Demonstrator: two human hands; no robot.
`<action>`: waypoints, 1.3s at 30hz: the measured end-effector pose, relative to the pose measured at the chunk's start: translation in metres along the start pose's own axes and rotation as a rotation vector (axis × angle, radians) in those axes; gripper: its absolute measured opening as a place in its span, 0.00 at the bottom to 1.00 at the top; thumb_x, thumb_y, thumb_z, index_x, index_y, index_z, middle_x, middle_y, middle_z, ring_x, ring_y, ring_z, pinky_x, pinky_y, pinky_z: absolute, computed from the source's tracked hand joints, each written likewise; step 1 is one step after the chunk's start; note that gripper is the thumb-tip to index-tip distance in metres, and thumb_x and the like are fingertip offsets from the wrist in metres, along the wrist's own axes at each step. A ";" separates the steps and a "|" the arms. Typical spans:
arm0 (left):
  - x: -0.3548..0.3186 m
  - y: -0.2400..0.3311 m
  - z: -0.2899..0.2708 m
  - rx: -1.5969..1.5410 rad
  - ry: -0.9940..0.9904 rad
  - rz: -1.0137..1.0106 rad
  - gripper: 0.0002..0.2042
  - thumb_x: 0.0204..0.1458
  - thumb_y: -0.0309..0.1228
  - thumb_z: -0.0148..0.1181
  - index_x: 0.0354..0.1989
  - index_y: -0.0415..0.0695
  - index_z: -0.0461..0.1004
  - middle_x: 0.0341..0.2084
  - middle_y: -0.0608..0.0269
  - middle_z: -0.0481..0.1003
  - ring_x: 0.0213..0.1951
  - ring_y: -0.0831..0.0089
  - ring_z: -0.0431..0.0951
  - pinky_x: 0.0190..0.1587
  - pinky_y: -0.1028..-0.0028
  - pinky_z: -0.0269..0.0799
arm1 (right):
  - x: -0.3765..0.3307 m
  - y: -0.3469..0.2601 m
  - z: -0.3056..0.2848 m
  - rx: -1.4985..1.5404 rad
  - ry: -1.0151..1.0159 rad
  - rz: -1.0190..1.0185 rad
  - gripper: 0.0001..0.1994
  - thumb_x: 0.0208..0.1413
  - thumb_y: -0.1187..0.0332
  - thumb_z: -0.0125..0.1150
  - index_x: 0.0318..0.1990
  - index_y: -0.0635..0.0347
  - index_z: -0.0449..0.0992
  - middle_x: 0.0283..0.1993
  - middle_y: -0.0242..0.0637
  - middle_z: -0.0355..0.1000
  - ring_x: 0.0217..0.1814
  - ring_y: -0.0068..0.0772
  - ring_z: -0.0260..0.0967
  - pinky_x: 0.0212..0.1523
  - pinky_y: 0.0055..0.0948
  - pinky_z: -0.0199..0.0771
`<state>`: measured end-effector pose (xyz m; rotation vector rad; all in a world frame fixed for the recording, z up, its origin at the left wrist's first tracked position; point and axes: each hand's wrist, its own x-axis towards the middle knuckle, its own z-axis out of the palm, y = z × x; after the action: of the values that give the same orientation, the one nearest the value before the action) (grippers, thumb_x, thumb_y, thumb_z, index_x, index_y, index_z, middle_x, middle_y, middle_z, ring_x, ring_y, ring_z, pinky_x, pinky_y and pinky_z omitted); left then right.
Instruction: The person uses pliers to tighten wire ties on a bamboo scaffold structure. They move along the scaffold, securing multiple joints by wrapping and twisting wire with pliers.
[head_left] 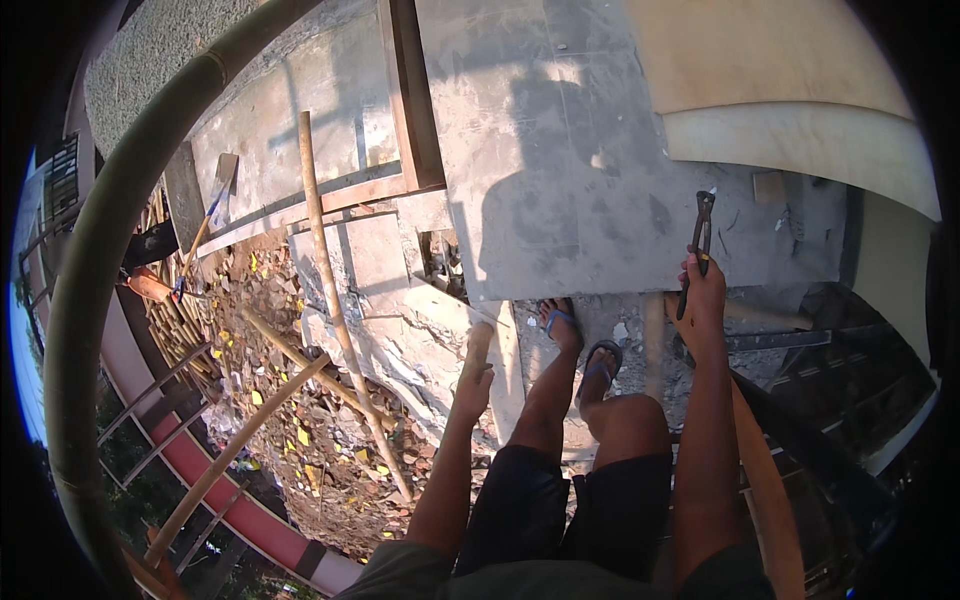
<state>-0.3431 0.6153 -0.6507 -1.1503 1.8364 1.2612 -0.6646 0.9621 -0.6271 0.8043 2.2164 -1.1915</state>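
My right hand (702,292) grips dark metal pincers (700,240) by the handles, jaws pointing up over a grey concrete slab (560,150). My left hand (475,375) rests on a short wooden piece (478,345) at the slab's broken edge, fingers closed around it. My feet in blue sandals (560,320) stand on the ledge between both hands. My shadow falls across the slab.
A thick bamboo pole (120,220) curves along the left. Thinner bamboo poles (335,300) cross over a rubble heap (290,400) far below. A wooden frame (405,100) lies on the slab, a plywood sheet (760,60) at top right, a wooden plank (765,480) by my right leg.
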 end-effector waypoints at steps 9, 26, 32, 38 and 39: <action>0.002 0.121 -0.012 -0.205 -0.138 -0.280 0.17 0.65 0.37 0.50 0.54 0.37 0.71 0.42 0.56 0.79 0.47 0.67 0.78 0.47 0.67 0.72 | 0.089 -0.089 -0.027 -0.305 -0.179 -0.052 0.13 0.66 0.62 0.54 0.47 0.64 0.75 0.31 0.34 0.74 0.30 0.25 0.71 0.33 0.29 0.72; 0.038 0.418 -0.132 -0.241 0.027 -0.009 0.16 0.63 0.34 0.52 0.53 0.37 0.74 0.42 0.54 0.79 0.44 0.68 0.79 0.48 0.70 0.73 | 0.064 -0.156 -0.072 -0.576 -0.440 0.241 0.12 0.62 0.63 0.57 0.37 0.66 0.75 0.25 0.37 0.74 0.23 0.32 0.73 0.28 0.37 0.72; 0.110 0.529 -0.192 -0.375 0.216 0.073 0.15 0.64 0.35 0.50 0.51 0.39 0.74 0.40 0.54 0.80 0.43 0.68 0.81 0.49 0.70 0.73 | 0.065 -0.251 -0.096 -0.921 -0.571 0.048 0.13 0.61 0.62 0.57 0.35 0.66 0.76 0.28 0.44 0.76 0.28 0.38 0.77 0.30 0.39 0.74; 0.125 0.634 -0.253 -0.365 0.075 0.167 0.23 0.61 0.43 0.51 0.56 0.38 0.72 0.48 0.40 0.76 0.52 0.47 0.77 0.56 0.58 0.69 | 0.102 -0.448 -0.075 -1.074 -0.636 -0.031 0.16 0.60 0.62 0.57 0.40 0.71 0.78 0.33 0.52 0.78 0.39 0.51 0.78 0.42 0.46 0.73; 0.126 0.646 -0.271 -0.390 0.083 0.154 0.22 0.61 0.43 0.51 0.56 0.39 0.73 0.48 0.41 0.76 0.52 0.47 0.77 0.56 0.58 0.70 | 0.115 -0.483 -0.063 -1.161 -0.617 -0.108 0.16 0.60 0.63 0.57 0.40 0.71 0.78 0.34 0.52 0.78 0.39 0.51 0.78 0.43 0.46 0.73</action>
<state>-0.9855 0.4279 -0.4092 -1.2980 1.8153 1.7407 -1.0909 0.8315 -0.3989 -0.1557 1.9325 -0.0093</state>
